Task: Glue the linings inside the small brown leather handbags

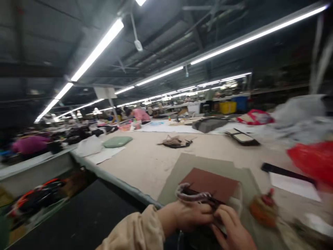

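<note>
My left hand (189,215), in a beige sleeve, is closed with its fingers on a dark strip-like piece (214,202). A grey curved strip (194,197), soft-looking like a handle, arches above that hand. My right hand (232,229) meets it at the fingertips, pinching the same dark piece, whose lower part is hidden and blurred. Just beyond both hands, a reddish-brown rectangular sheet (210,182) lies on a larger grey-green sheet (174,173). To the right stands an orange-brown container (264,210) with a red top.
The long beige table (140,159) has a left edge beside a dark surface (91,211). A crumpled strappy piece (175,141) and green cushion-like item (117,141) lie further off. Red plastic (313,161) and a white sheet (293,185) are rightward. People work in the background.
</note>
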### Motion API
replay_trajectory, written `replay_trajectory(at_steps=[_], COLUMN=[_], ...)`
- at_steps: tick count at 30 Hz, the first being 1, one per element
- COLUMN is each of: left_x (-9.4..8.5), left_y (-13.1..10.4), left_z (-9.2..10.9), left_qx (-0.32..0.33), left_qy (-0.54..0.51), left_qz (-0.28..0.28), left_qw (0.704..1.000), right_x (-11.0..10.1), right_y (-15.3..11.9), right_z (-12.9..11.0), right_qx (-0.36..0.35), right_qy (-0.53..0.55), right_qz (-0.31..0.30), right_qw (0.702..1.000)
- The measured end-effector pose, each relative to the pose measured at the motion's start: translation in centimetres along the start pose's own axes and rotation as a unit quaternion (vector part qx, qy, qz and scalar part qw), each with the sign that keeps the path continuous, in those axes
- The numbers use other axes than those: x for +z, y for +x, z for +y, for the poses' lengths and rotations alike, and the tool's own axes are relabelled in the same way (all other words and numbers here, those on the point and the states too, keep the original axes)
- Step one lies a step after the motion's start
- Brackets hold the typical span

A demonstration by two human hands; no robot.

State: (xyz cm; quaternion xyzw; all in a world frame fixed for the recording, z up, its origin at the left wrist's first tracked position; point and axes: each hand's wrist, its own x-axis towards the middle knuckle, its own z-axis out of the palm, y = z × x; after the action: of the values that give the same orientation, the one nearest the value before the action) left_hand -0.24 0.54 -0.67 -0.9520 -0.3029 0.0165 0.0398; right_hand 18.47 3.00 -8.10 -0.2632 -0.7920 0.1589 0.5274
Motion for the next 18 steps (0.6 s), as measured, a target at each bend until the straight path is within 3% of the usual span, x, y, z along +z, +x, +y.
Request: replay_trajectory(at_steps=[4, 12, 18], left_x=[0.3, -1.1, -1.2], left_y=[-1.1, -0.3, 0.1], left_z=[-1.1, -0.6, -0.8], left_qx=[-0.003, -0.007, 0.003], left_qy=[-0.056, -0.031, -0.017], left_qz=[0.028, 0.089, 0.119], left_qw=[0.998, 0.996, 0.993], right_x=[-0.4, -0.9, -1.4], right_y=[-0.3, -0.1, 0.7], right_z=[-1.4, -2.1, -2.3], right_qx=[0.029, 0.105, 0.158], right_qy=[-0.067, -0.005, -0.077], right_qz=[-0.048, -0.174, -0.192], right_qw=[0.996, 0.979, 0.966])
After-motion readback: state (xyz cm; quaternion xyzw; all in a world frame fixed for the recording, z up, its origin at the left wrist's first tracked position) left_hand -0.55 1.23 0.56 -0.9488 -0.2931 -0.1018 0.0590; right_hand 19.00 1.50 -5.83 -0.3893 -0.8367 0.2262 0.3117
